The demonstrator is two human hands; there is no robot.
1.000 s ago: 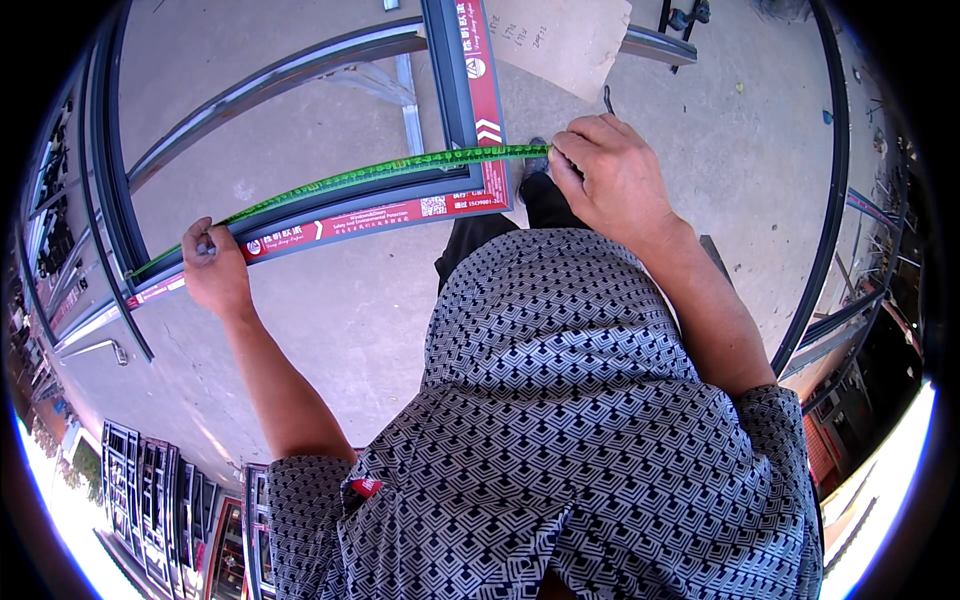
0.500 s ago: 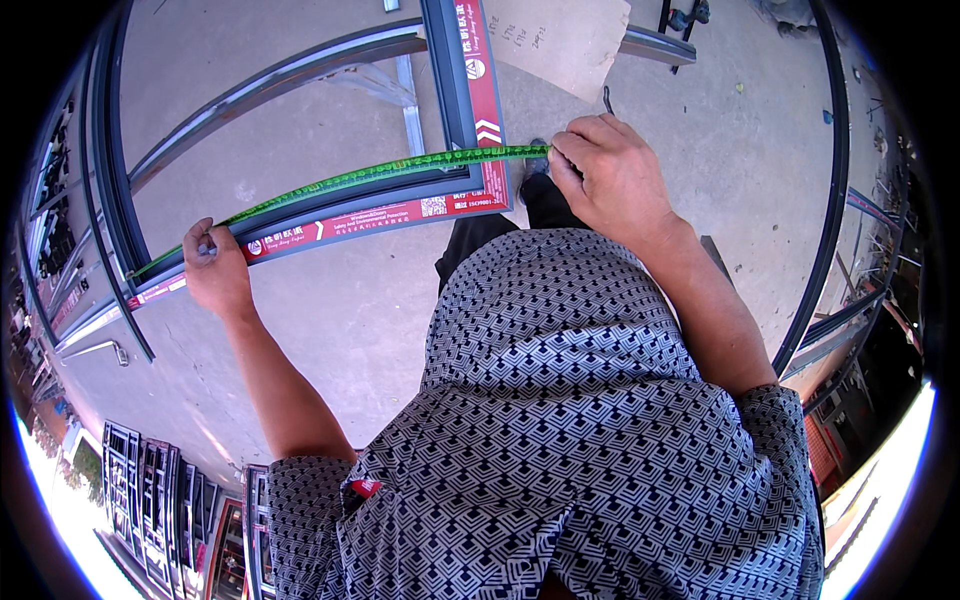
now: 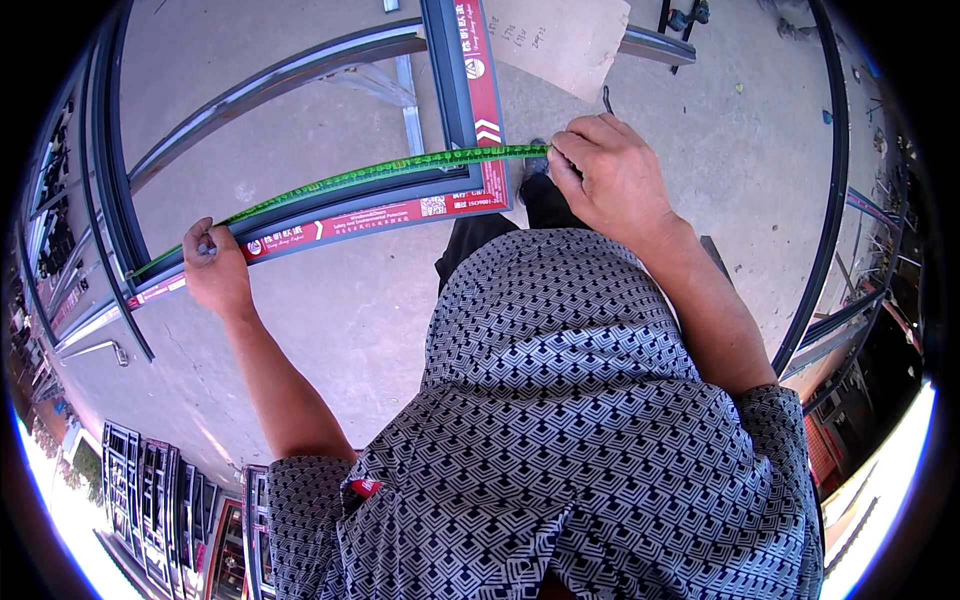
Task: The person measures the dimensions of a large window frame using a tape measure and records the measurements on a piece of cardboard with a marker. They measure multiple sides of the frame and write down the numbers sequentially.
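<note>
A green tape measure blade stretches along the near side of a dark grey window frame, bowing slightly above it. Red and white protective film covers the frame's outer face. At the left, my left hand is closed on the blade beside the frame, its fingers curled; the blade runs past it toward the frame's left corner. Beyond the right corner, my right hand is closed round the other end of the tape. Its fingers hide what they wrap.
A sheet of cardboard with handwriting lies past the frame's right side. Long dark profiles stand at the right. A metal bar lies at the back. Stacked frames are at the lower left. My shoe is by the frame's corner.
</note>
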